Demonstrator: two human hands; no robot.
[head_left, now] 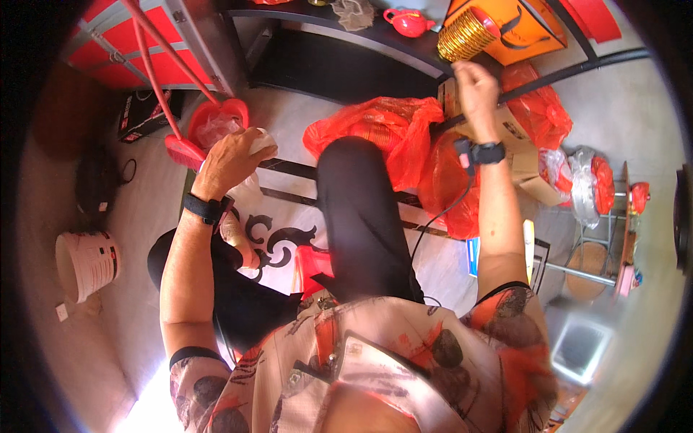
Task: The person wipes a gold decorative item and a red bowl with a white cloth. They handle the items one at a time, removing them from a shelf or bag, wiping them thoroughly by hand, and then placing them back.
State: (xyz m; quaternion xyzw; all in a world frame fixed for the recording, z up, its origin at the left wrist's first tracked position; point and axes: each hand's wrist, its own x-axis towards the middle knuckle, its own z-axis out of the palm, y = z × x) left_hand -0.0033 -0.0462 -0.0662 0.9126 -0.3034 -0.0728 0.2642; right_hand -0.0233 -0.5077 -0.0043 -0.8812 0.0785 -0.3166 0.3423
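Note:
My left hand (230,162) is closed around a crumpled white wad (264,142), tissue or thin plastic. A translucent whitish bag (246,192) shows just below that hand. At the upper right my right hand (477,94) is raised with curled fingers, blurred. Its fingertips are just below a ribbed gold stack (468,35) with a red end, which looks like nested cups. Whether the fingers touch the stack, I cannot tell. Past my knee an open red plastic bag (373,140) lies on the floor, with a ribbed red stack partly visible inside.
A red dustpan (238,108) with plastic scraps and a broom (187,154) stand left. The black shelf (357,27) carries a red teapot (409,23) and an orange bag (511,30). At right are a cardboard box (522,154) and wrapped rolls (583,187). A white bucket (86,265) stands far left.

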